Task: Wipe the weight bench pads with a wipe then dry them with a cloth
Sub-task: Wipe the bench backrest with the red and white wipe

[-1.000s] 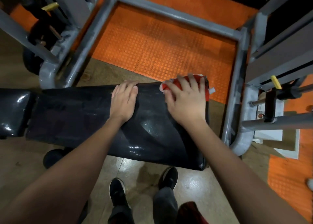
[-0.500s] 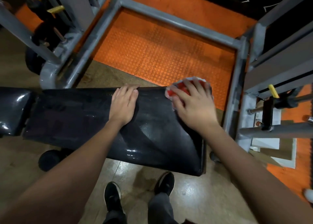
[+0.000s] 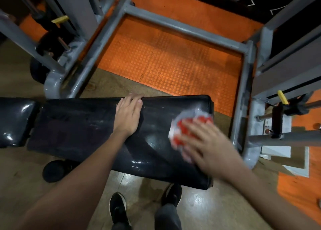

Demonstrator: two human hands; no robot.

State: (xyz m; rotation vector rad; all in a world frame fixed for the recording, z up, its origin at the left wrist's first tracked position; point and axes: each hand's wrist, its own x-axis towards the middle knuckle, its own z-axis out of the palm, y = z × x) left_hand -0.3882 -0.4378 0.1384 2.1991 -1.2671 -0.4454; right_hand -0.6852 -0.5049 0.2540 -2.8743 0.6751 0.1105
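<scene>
While the big grey rack frame [image 3: 182, 27] and the orange studded mat [image 3: 166, 63] sit exactly where they were a second ago, the view has dropped a bit, so more of the floor and both black shoes [image 3: 118, 210] show now. The long black bench pad [image 3: 83, 130] lies across the middle of the view, with the smaller seat pad [image 3: 13, 120] butted up at its left end.

Biggest actual change: the right hand [image 3: 206, 146] has swept back. A second ago it was up at the far right corner of the pad, and now it's near the middle of the pad's right end, closer to the near edge and blurred from the motion. Fingers are spread flat, pressing the red and white cloth [image 3: 187, 125] onto the vinyl rather than gripping it, as far as the blur lets me tell.

The left hand [image 3: 127, 116] hasn't budged: flat on the pad's far edge, fingertips just over the lip, holding nothing, well apart from the right one.

Glossy streaks [image 3: 139, 162] near the front edge look like wet patches, so my guess is this stroke is working the right end and the whole left stretch plus the seat pad are yet to do. Can't say for sure if this is the wiping or the drying pass, though the patterned fabric looks more like the cloth
</scene>
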